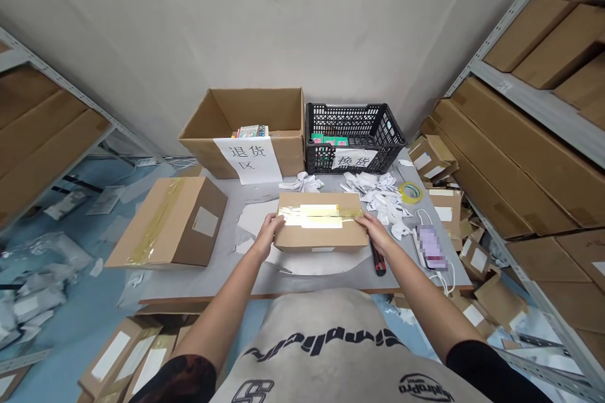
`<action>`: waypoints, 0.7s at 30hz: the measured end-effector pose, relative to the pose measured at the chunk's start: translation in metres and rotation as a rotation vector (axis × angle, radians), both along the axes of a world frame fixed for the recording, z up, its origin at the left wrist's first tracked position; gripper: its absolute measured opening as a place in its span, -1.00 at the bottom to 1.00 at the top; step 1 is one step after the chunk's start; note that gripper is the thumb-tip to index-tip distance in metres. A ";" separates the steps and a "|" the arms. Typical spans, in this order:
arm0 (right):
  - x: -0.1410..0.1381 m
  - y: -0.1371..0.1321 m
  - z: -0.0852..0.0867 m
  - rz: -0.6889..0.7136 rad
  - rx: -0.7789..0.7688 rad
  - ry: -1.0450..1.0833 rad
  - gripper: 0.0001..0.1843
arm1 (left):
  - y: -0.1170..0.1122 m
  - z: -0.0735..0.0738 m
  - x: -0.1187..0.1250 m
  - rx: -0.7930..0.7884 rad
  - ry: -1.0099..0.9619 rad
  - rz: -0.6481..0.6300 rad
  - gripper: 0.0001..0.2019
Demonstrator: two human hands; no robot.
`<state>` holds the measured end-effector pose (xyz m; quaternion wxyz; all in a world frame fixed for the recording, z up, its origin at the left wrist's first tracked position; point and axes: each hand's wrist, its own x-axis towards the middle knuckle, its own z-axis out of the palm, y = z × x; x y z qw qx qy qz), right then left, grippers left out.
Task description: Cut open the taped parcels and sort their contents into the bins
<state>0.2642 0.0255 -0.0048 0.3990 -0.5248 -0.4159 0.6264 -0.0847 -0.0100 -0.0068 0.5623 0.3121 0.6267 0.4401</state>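
A taped brown cardboard box (312, 237) with pale labels on top lies across the middle of the table, over a white sheet (258, 220). My left hand (268, 232) grips its left end, and my right hand (375, 231) grips its right end, fingers wrapped around the far sides and partly hidden. Just below my right hand lies a box cutter (379, 262) with a black and red handle. Torn white paper scraps (378, 192) are heaped behind the box's right end, beside a roll of yellow tape (410, 192).
Behind stand an open carton (198, 148) with a paper sign and a black plastic crate (326, 160) with green packets. A larger taped box (155, 220) stands left. A phone (430, 245) with cables lies right. Shelves of cartons (520, 164) flank the table; boxes (123, 352) stand below.
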 end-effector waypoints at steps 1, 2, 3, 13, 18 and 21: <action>0.002 -0.001 0.002 0.007 0.009 0.021 -0.63 | -0.001 0.003 -0.002 0.026 -0.026 0.023 -0.59; 0.004 -0.003 0.004 0.007 0.024 0.052 -0.63 | -0.003 0.006 -0.004 0.062 -0.056 0.046 -0.57; 0.006 -0.004 0.004 -0.006 0.039 0.090 -0.62 | -0.005 0.007 -0.006 0.097 -0.091 0.059 -0.55; 0.008 -0.022 -0.012 -0.128 -0.015 0.152 -0.62 | -0.021 -0.016 -0.012 0.062 -0.143 0.076 -0.67; 0.017 -0.029 -0.015 -0.068 -0.103 0.110 -0.56 | -0.027 -0.022 -0.023 0.041 -0.118 -0.049 -0.61; 0.013 -0.030 -0.021 0.022 -0.126 0.091 -0.35 | -0.029 -0.022 -0.024 -0.006 -0.101 -0.150 -0.48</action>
